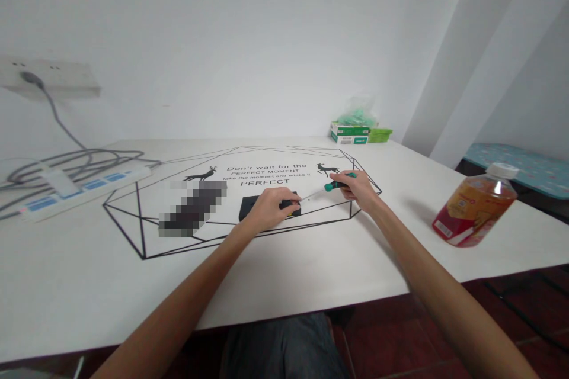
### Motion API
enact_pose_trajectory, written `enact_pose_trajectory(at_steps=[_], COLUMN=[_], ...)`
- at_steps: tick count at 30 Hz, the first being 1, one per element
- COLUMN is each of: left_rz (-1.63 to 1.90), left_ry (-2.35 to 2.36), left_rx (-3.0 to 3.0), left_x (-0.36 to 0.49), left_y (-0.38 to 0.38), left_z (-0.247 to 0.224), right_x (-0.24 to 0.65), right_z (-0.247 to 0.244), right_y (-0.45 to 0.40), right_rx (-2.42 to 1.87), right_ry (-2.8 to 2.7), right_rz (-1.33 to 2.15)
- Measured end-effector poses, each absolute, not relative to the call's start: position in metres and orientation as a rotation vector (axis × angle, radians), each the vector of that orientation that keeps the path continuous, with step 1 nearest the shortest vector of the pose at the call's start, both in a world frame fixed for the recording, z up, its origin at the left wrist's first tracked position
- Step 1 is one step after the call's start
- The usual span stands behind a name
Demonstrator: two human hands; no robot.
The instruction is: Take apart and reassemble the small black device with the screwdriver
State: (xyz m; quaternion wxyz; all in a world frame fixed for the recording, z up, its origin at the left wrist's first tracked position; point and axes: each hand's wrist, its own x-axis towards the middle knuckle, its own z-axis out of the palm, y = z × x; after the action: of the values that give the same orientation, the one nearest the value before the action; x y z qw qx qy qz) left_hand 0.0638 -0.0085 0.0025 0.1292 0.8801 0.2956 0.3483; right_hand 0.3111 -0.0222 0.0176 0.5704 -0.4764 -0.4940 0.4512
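A black box-shaped device (249, 206) lies on the white table, partly hidden by my left hand (274, 207). The fingers of that hand are closed on the device's right part, where a bit of yellow shows. My right hand (355, 188) grips a green-handled screwdriver (332, 186) to the right of the device. Its thin shaft points left, with the tip close to my left fingertips; whether it touches anything is unclear. A tiny dark speck (309, 199) lies on the table beside the shaft.
A blurred-out dark object (193, 210) lies left of the device. Further left are a power strip (89, 190) and coiled cables (111, 157). A drink bottle (476, 206) stands on the right. Green-and-white boxes (350, 132) with a plastic bag are by the wall.
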Motion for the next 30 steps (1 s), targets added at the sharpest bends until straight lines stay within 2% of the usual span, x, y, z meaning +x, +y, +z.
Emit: enact_pose_trajectory(at_steps=[30], left_rz=[0.998], left_ry=[0.9], left_rx=[2.646], left_x=[0.0648], left_y=[-0.0057], left_z=[-0.0031], right_x=[0.308], right_z=[0.0178], right_y=[-0.0221], right_rx=[-1.134], right_ry=[-1.175], right_rz=[0.977])
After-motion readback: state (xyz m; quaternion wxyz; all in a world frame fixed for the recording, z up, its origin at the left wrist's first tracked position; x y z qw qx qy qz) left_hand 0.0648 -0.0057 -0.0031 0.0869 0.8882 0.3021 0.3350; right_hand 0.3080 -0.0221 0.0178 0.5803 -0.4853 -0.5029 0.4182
